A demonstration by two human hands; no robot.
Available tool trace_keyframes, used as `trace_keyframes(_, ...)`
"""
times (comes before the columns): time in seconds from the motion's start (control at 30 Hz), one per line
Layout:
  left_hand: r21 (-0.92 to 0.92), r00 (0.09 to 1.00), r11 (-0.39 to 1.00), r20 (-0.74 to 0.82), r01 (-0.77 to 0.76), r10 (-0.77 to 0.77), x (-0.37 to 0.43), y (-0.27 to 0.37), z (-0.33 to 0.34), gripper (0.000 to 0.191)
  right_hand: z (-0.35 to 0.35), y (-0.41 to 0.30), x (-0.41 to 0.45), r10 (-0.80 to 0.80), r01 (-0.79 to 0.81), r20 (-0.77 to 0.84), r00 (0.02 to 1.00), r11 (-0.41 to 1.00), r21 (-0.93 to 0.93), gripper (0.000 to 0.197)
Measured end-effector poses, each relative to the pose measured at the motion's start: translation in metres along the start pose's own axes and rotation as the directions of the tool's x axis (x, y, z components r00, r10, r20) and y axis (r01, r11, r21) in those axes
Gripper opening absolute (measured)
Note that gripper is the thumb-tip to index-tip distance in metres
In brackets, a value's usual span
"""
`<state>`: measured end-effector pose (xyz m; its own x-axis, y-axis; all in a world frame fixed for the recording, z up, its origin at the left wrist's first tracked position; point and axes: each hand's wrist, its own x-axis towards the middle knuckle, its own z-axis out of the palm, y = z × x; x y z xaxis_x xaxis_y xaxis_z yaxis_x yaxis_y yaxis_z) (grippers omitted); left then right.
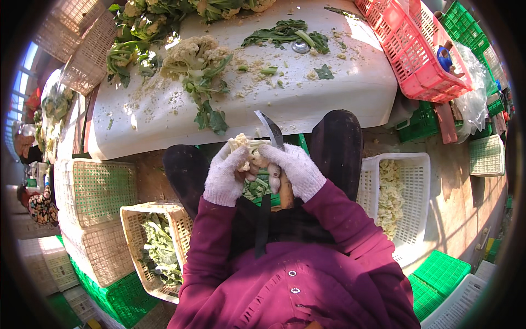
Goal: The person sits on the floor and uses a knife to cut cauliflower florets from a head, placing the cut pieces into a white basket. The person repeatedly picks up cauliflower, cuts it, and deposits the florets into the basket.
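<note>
My left hand (227,172), in a white knit glove, grips a small cauliflower piece (245,147) above my lap. My right hand (294,168), gloved too, holds a curved knife (271,127) by its wooden handle, the blade pointing up and away from me; its thumb touches the cauliflower piece. On the white-covered table (263,103) before me lies a larger cut cauliflower head (197,61) with leaves hanging towards the near edge. Several whole cauliflowers (148,24) are heaped behind it at the left. Between my knees, below my hands, green trimmings (257,187) show in part.
A white crate of florets (390,193) stands at my right, a crate of leaves (160,246) at my left beside stacked crates (96,193). A pink crate (415,53) is at the table's right end. Another person (39,205) is at far left.
</note>
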<state>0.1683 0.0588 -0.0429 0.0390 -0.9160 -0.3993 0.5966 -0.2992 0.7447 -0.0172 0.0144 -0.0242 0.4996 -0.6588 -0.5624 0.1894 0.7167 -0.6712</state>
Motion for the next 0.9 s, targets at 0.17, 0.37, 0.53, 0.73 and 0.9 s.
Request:
trace_keyframes(0.17,-0.035,0.998,0.999,0.043,0.042,-0.040,-0.002,0.010,0.002,0.036,-0.008,-0.004,0.005,0.100,-0.111,0.118,0.988,0.990,0.088,0.027)
trace_keyframes(0.37,-0.212,0.976,0.957,0.131,0.196,-0.171,0.009,-0.011,-0.007,0.039,-0.036,-0.001,-0.010,0.106,-0.143,0.280,0.954,0.983,0.117,0.024)
trace_keyframes(0.53,-0.397,0.951,0.865,0.153,0.307,-0.267,0.026,-0.020,0.022,0.034,-0.057,-0.006,-0.047,0.018,-0.060,0.284,0.959,0.988,0.142,0.025)
trace_keyframes(0.73,0.032,0.830,0.910,0.397,0.413,-0.391,0.032,-0.103,0.154,0.039,-0.163,-0.001,-0.135,-0.431,0.487,-0.227,0.873,0.784,0.385,0.020)
trace_keyframes(0.9,0.613,0.572,0.790,0.643,0.014,-0.509,0.022,-0.151,0.268,0.084,-0.272,0.037,-0.220,-0.260,0.459,-0.875,0.408,0.887,-0.049,0.026)
